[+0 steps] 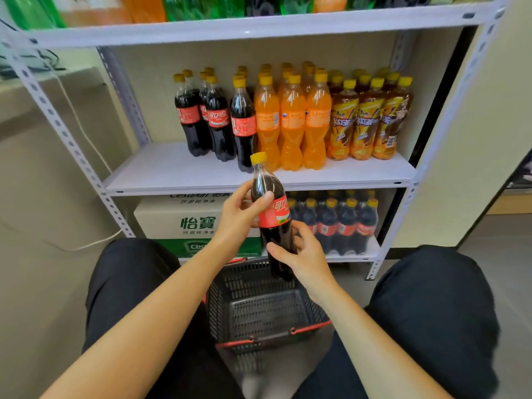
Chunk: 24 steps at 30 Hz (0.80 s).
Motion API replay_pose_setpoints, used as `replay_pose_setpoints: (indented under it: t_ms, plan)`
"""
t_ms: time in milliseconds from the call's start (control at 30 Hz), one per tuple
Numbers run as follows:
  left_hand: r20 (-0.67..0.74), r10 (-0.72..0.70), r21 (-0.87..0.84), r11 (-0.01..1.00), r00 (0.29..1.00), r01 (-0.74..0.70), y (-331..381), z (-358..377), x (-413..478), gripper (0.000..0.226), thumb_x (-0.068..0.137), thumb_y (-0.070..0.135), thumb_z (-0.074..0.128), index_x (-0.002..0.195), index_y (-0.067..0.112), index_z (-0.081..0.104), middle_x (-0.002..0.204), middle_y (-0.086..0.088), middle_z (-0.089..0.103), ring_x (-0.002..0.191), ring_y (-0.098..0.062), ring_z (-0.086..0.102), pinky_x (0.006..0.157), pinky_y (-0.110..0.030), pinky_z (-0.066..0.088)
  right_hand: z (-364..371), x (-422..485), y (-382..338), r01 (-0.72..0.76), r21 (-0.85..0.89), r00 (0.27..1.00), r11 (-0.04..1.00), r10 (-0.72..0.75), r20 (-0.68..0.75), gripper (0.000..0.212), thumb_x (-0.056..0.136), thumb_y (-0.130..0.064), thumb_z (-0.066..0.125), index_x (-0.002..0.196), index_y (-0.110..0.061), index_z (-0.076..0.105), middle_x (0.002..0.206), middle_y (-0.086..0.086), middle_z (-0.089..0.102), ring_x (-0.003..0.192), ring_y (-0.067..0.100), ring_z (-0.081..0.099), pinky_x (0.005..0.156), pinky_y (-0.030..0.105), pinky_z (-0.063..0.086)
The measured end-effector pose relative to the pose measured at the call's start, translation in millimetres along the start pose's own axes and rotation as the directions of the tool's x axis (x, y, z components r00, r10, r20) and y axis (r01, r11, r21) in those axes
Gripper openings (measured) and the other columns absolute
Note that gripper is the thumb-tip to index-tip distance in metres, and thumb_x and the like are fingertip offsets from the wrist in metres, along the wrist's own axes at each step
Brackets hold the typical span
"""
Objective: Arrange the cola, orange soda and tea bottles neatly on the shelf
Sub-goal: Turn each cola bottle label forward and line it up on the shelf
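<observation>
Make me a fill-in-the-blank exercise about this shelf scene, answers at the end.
The left hand and right hand together hold one ____ bottle. On the middle shelf, the orange soda bottles stand between the cola bottles and the ____ bottles. The held bottle's cap is ____. Below the hands sits a black mesh ____.
Answers: cola; tea; yellow; basket.

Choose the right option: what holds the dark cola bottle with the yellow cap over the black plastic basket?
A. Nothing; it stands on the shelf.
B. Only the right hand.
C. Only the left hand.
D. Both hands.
D: the left hand grips the upper part of the dark cola bottle with the yellow cap, the right hand its lower part.
</observation>
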<state>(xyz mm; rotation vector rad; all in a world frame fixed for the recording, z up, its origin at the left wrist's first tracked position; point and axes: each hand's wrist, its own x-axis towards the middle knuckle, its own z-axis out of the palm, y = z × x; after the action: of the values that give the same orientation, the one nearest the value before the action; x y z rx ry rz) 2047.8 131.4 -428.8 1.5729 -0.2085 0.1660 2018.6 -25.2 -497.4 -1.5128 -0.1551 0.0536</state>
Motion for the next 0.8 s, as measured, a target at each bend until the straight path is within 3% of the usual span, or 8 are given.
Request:
replay_pose_setpoints:
  t_ms: [100, 167, 300, 400, 500, 567, 667, 800]
  plan:
    - [0.007, -0.037, -0.025, 0.999, 0.999, 0.037, -7, -5, -3, 0.047, 0.096, 0.051, 0.062, 0.136, 0.028, 0.061, 0.126, 0.000, 0.070, 0.114, -0.020, 0.068, 0.084, -0.036, 0.060, -1, -2, 4, -0.021, 0.070, 0.998, 0.997, 0.017, 0.058, 0.043, 0.084, -0.030, 0.083, 0.122, -0.037, 0.064, 0.115, -0.010, 0.075, 0.109, 0.007, 0.070, 0.091, 0.026, 0.056]
    - [-0.030, -0.079, -0.102, 0.992, 0.996, 0.076, -14, -6, -11, 0.044, 0.101, 0.048, 0.055, 0.136, 0.022, 0.062, 0.126, -0.001, 0.070, 0.110, -0.015, 0.068, 0.081, -0.029, 0.055, -2, -5, 9, -0.062, 0.098, 0.992, 0.993, 0.050, 0.120, 0.041, 0.084, -0.031, 0.081, 0.122, -0.036, 0.067, 0.118, -0.005, 0.075, 0.113, 0.012, 0.070, 0.091, 0.025, 0.056]
    - [-0.125, -0.104, -0.247, 0.966, 0.987, 0.071, -31, -10, -35, 0.038, 0.096, 0.030, 0.055, 0.131, 0.017, 0.064, 0.129, -0.010, 0.069, 0.113, -0.022, 0.066, 0.089, -0.032, 0.055, -8, -11, 25, -0.103, -0.005, 0.973, 0.995, 0.102, 0.207, 0.045, 0.081, -0.029, 0.083, 0.122, -0.033, 0.066, 0.118, -0.006, 0.074, 0.114, 0.016, 0.069, 0.101, 0.033, 0.052]
    - [-0.093, -0.020, -0.180, 0.984, 0.995, 0.003, -30, -12, -43, 0.041, 0.093, 0.010, 0.057, 0.134, 0.016, 0.063, 0.127, -0.002, 0.072, 0.120, -0.021, 0.066, 0.096, -0.035, 0.054, -13, -17, 38, -0.083, -0.101, 0.979, 0.991, 0.100, 0.178, 0.051, 0.074, -0.024, 0.089, 0.115, -0.040, 0.064, 0.112, -0.015, 0.073, 0.110, 0.011, 0.070, 0.097, 0.031, 0.052]
    - [-0.025, 0.073, -0.092, 0.993, 0.997, -0.075, -20, -10, -49, 0.056, 0.095, -0.004, 0.062, 0.143, 0.023, 0.054, 0.121, 0.001, 0.074, 0.119, -0.016, 0.067, 0.095, -0.026, 0.053, -16, -22, 49, -0.052, -0.119, 0.992, 0.992, 0.065, 0.109, 0.060, 0.068, -0.023, 0.091, 0.117, -0.036, 0.060, 0.112, -0.005, 0.075, 0.110, 0.014, 0.069, 0.098, 0.032, 0.052]
    - [-0.001, 0.135, -0.017, 0.991, 0.991, -0.135, -15, -10, -55, 0.059, 0.093, -0.002, 0.068, 0.144, 0.025, 0.055, 0.120, -0.004, 0.073, 0.116, -0.018, 0.069, 0.097, -0.027, 0.054, -17, -25, 53, -0.010, -0.126, 0.996, 0.992, 0.021, 0.082, 0.065, 0.069, -0.015, 0.092, 0.122, -0.032, 0.059, 0.113, -0.001, 0.076, 0.111, 0.014, 0.070, 0.099, 0.030, 0.051]
    - [0.017, 0.194, 0.039, 0.980, 0.981, -0.194, -9, -6, -64, 0.045, 0.090, 0.007, 0.074, 0.130, 0.027, 0.066, 0.116, -0.006, 0.075, 0.108, -0.025, 0.072, 0.094, -0.035, 0.058, -17, -30, 57, 0.047, -0.101, 0.998, 0.994, -0.044, 0.034, 0.067, 0.068, -0.006, 0.092, 0.120, -0.033, 0.060, 0.115, 0.003, 0.075, 0.112, 0.019, 0.070, 0.099, 0.033, 0.052]
    - [0.010, 0.215, 0.082, 0.973, 0.977, -0.215, -2, 1, -71, 0.024, 0.090, 0.010, 0.073, 0.113, 0.019, 0.075, 0.107, -0.008, 0.078, 0.101, -0.021, 0.074, 0.089, -0.033, 0.059, -17, -35, 56, 0.115, -0.083, 0.993, 0.990, -0.118, -0.025, 0.063, 0.063, -0.013, 0.092, 0.114, -0.033, 0.062, 0.118, 0.012, 0.070, 0.110, 0.024, 0.069, 0.096, 0.040, 0.054]
